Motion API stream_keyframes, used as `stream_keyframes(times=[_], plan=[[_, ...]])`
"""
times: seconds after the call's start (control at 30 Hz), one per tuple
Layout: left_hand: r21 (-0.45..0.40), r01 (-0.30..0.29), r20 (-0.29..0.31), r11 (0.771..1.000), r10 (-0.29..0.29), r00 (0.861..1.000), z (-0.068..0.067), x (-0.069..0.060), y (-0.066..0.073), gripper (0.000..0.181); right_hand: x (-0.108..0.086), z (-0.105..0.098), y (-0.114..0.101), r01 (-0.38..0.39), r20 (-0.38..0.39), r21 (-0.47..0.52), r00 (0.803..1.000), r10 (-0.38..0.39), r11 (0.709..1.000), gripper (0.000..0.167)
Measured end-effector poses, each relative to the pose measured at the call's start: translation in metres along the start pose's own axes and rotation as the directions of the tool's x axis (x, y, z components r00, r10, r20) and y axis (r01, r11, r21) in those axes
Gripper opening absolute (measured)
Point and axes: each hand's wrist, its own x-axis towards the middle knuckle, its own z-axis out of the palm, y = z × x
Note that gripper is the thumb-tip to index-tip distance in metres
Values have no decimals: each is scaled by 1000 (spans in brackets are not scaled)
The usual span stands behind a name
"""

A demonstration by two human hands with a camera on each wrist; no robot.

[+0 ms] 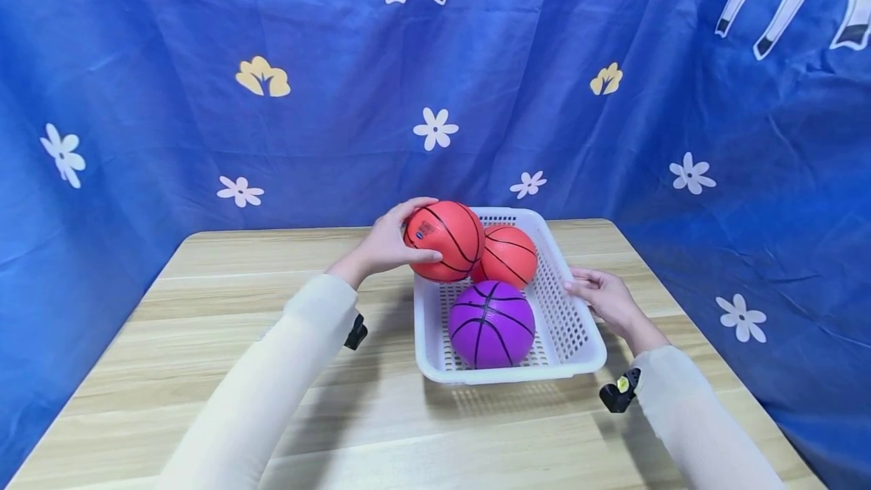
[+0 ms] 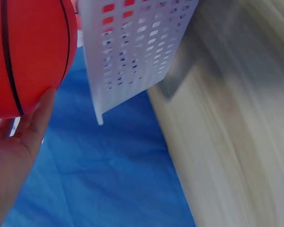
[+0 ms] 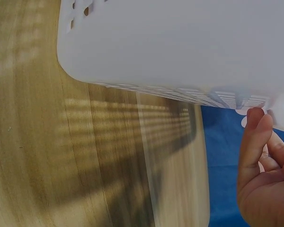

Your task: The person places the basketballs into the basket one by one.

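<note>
My left hand (image 1: 388,242) holds a red toy basketball (image 1: 445,240) from its left side, thumb in front and fingers over the top. That ball is over the left rim of a white plastic basket (image 1: 517,375), raised above the tabletop. Inside the basket are a second red basketball (image 1: 510,257) at the back and a purple basketball (image 1: 491,327) at the front. On the far side, my right hand (image 1: 609,301) pinches the basket's right rim. The left wrist view shows the held ball (image 2: 31,52) beside the perforated basket wall (image 2: 132,52).
A light wood-grain table (image 1: 367,414) lies under the basket. Blue curtains (image 1: 327,142) printed with white flowers and animal legs hang behind the table and along both sides. Small black devices are strapped at both wrists.
</note>
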Motion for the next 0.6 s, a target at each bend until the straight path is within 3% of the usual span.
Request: stream_keyframes(times=[0.4,0.6], plan=[[14,40,36,999,-41,999,23,4,-9,83,0,1,0,3,3,9,1000,-3,1000,54],[40,17,28,999,-18,999,31,6,-10,82,0,0,1,6,6,7,1000,-6,1000,54]])
